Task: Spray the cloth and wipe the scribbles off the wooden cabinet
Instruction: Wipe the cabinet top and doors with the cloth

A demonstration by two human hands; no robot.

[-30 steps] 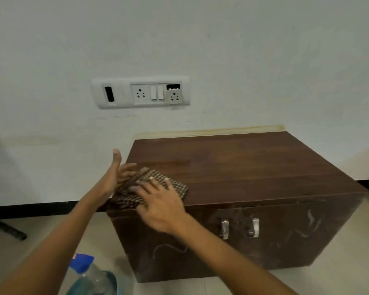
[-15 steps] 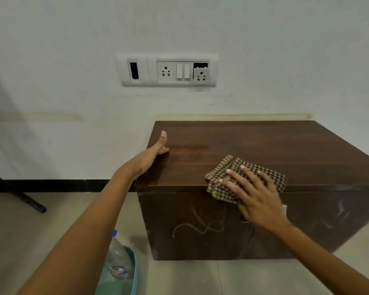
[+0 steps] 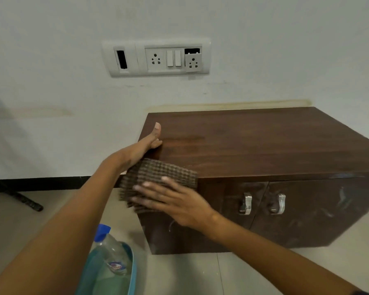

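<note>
A pale wall with a switch panel (image 3: 156,57) backs the wooden cabinet (image 3: 264,145). The left hand (image 3: 146,145) braces flat on its top corner, fingers open; just below it the right hand (image 3: 175,201) presses the checked cloth (image 3: 158,177) flat against the front edge — soft, limp, best held bunched under a spread palm. Faint scribbles (image 3: 341,196) remain right of the hands. The spray bottle (image 3: 111,250) stands below them — its label unreadable.

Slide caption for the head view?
Right hand presses checked brown cloth on dark wooden cabinet's front corner; left hand braces its top.
</note>
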